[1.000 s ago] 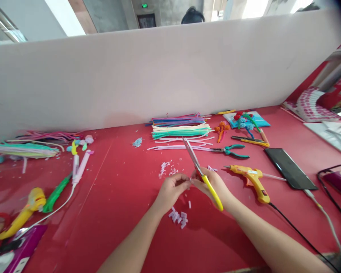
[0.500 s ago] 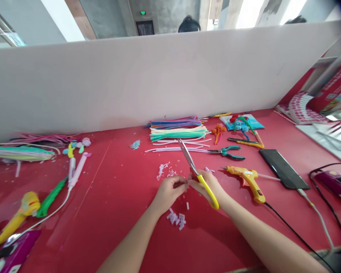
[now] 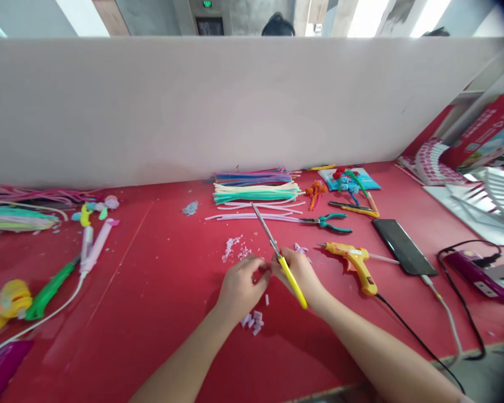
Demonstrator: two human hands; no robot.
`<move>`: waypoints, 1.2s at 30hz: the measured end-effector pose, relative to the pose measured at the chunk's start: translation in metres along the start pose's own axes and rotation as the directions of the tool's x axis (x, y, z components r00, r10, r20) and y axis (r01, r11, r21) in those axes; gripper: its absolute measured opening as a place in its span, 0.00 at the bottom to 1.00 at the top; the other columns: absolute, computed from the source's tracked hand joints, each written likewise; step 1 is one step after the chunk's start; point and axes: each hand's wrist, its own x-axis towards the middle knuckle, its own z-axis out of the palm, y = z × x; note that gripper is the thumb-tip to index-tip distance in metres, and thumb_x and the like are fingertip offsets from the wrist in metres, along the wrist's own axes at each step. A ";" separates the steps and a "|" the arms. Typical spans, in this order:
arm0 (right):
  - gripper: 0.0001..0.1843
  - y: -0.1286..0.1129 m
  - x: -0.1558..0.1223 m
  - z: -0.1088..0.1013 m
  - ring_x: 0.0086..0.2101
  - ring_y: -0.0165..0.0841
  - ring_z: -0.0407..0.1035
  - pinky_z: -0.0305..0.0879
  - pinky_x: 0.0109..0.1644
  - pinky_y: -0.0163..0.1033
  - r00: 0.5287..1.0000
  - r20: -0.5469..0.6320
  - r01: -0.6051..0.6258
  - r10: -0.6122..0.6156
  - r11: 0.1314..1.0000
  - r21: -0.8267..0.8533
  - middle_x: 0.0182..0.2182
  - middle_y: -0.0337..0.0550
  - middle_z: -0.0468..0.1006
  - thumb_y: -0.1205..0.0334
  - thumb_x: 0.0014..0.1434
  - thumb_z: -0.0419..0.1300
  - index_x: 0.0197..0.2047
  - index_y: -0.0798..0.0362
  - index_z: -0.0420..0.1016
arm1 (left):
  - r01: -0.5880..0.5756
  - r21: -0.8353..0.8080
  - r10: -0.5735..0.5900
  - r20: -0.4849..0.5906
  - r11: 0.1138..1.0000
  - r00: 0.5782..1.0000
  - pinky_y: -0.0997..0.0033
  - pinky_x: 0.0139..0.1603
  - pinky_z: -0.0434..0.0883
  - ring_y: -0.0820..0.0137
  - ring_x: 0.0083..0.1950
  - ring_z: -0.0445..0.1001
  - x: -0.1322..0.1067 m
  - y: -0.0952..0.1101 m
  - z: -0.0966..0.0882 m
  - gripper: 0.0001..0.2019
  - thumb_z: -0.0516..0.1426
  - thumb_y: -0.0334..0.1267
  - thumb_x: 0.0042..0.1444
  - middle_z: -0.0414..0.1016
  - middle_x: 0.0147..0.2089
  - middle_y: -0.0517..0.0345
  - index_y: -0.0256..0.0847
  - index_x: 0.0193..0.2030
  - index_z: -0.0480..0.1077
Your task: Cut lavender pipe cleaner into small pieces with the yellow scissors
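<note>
My right hand (image 3: 299, 274) is closed with yellow-handled scissors (image 3: 291, 281) held in it, the blades pointing up and away to the left. My left hand (image 3: 242, 283) is pinched, its fingertips meeting those of my right hand; anything between them is too small to make out. Short cut lilac pieces (image 3: 253, 321) lie in a small pile on the red table just below my hands. Fine lilac trimmings (image 3: 232, 246) are scattered beyond my left hand, and a few lilac bits (image 3: 301, 248) lie behind my right hand.
Bundles of pipe cleaners (image 3: 256, 193) lie near the white partition (image 3: 218, 106). Teal-handled pliers (image 3: 327, 222), a yellow glue gun (image 3: 355, 260) and a black phone (image 3: 404, 246) are on the right. A pink glue gun (image 3: 97, 246) and green tool (image 3: 52, 291) lie left.
The view has shifted slightly, so the tabletop things appear further left. My hands stay together, and the scissors are still in my right hand.
</note>
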 end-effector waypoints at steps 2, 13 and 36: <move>0.06 -0.001 -0.001 0.000 0.20 0.24 0.55 0.48 0.21 0.28 1.000 0.003 0.003 -0.003 1.000 0.000 0.16 0.33 0.62 0.61 0.46 0.50 0.22 0.54 0.61 | 0.003 -0.005 -0.003 -0.019 1.000 1.000 0.77 0.29 0.58 0.75 0.28 0.63 -0.001 0.000 0.001 0.04 0.50 0.32 0.48 0.67 0.28 0.60 0.41 0.27 0.66; 0.21 -0.006 -0.007 -0.017 0.24 0.32 0.66 0.49 0.25 0.32 0.999 0.024 0.035 -0.026 0.876 -0.481 0.22 0.41 0.70 0.42 0.47 0.51 0.29 0.54 0.63 | 0.225 -0.781 -0.421 -0.053 0.582 0.906 0.79 0.17 0.51 0.81 0.17 0.54 0.010 -0.016 -0.006 0.09 0.57 0.39 0.43 0.66 0.21 0.63 0.37 0.31 0.68; 0.19 0.005 -0.011 0.001 0.20 0.30 0.65 0.45 0.21 0.33 0.993 0.085 0.120 -0.086 0.742 -0.659 0.18 0.41 0.70 0.45 0.52 0.45 0.26 0.53 0.62 | 0.099 -0.928 -0.463 -0.086 0.360 0.882 0.79 0.16 0.44 0.84 0.16 0.47 0.010 -0.024 -0.007 0.06 0.56 0.38 0.45 0.55 0.18 0.67 0.37 0.29 0.66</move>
